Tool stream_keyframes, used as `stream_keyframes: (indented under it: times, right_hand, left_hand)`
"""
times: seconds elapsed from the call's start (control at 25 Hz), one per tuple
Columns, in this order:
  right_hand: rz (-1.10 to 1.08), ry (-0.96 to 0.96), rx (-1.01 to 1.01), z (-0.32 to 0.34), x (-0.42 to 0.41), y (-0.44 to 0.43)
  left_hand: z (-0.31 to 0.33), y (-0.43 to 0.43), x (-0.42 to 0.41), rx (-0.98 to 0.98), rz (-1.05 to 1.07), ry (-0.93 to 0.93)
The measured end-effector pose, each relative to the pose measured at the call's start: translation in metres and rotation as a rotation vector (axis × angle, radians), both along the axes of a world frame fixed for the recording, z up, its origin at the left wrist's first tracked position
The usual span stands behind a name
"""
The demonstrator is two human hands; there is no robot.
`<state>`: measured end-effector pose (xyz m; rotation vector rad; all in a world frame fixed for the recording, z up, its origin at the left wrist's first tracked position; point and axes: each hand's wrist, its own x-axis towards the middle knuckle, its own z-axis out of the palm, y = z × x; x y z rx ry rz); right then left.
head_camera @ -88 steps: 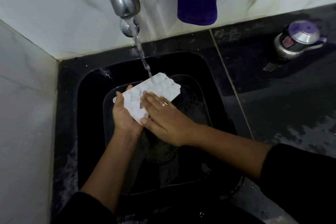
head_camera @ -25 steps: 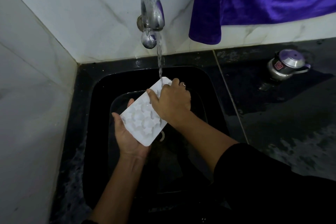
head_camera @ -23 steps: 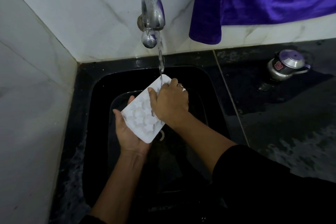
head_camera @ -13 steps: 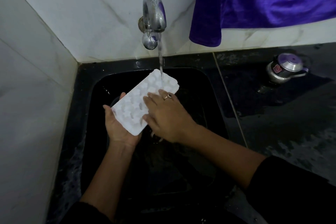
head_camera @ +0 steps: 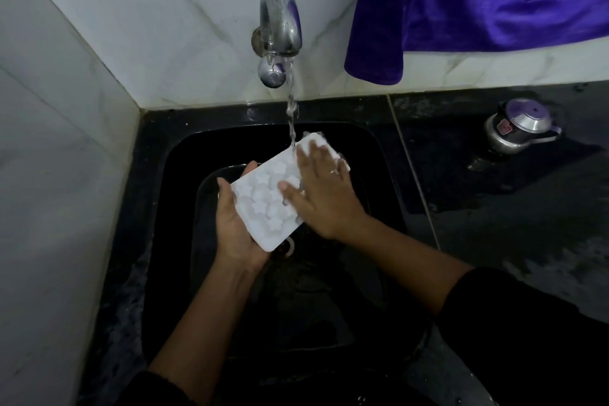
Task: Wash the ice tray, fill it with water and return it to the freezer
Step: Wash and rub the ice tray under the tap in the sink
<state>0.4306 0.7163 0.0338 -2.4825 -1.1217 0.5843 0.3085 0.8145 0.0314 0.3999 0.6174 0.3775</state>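
Observation:
A white ice tray (head_camera: 263, 201) with star-shaped pockets is held tilted over the black sink (head_camera: 158, 175), its far end under the running water. My left hand (head_camera: 235, 231) cups the tray from below at its near end, thumb on the left edge. My right hand (head_camera: 318, 188) lies flat on the tray's upper right part with straight, spread fingers, a ring on one finger. Water falls from the chrome tap (head_camera: 279, 30) onto the tray's far end next to my right fingertips.
White marble walls stand at the left and back. A purple cloth (head_camera: 478, 3) hangs over the wall at the upper right. A small steel vessel with a lid (head_camera: 520, 128) stands on the wet dark counter (head_camera: 527, 224) right of the sink.
My right hand has slid up the tray toward the water stream, fingers now flat and spread. The tray stays in my left hand under the tap.

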Motion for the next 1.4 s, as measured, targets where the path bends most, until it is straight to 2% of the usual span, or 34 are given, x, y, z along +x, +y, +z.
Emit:
stream_keyframes:
  times: [0.12,0.2,0.32,0.4,0.44,0.56,0.64,0.88,1.08,1.2,1.28,1.4]
  right_hand:
    - [-0.224,0.149,0.022,-0.004,0.041,0.015]
    - [-0.256,0.299,0.148,-0.005,0.052,0.021]
    - [-0.334,0.715,0.441,-0.010,0.058,0.021]
    - [-0.325,0.942,0.504,-0.015,0.054,0.020]
    - [-0.308,0.954,0.496,-0.018,0.051,0.021]
    - [-0.337,0.777,0.462,-0.022,0.046,0.027]
    - [-0.379,0.746,0.419,-0.016,0.049,0.031]
    - [-0.293,0.730,0.095,0.017,0.065,0.032]
    - [-0.137,0.902,0.042,0.018,0.086,0.021]
    - [-0.063,1.076,-0.040,0.011,0.088,0.004]
    - [-0.104,1.145,0.017,0.008,0.087,-0.004]
    - [-0.296,1.176,0.239,-0.002,0.080,-0.006]
  left_hand:
    - [0.002,0.003,-0.009,0.037,-0.011,-0.003]
    - [-0.006,0.016,-0.024,0.015,-0.009,-0.047]
    - [-0.036,0.042,-0.060,-0.070,-0.026,-0.024]
    - [-0.050,0.041,-0.086,-0.066,-0.092,-0.086]
    - [-0.056,0.044,-0.093,-0.063,-0.103,-0.110]
    - [-0.060,0.048,-0.097,-0.043,-0.156,-0.157]
    - [-0.060,0.048,-0.092,-0.055,-0.182,-0.206]
    - [-0.053,0.056,-0.076,-0.192,-0.197,-0.131]
    - [-0.020,0.062,-0.045,-0.070,-0.260,0.129]
    - [-0.010,0.066,-0.031,-0.116,-0.194,0.178]
    - [-0.016,0.068,-0.027,-0.115,-0.058,0.176]
    - [-0.022,0.058,-0.015,-0.078,0.074,0.149]
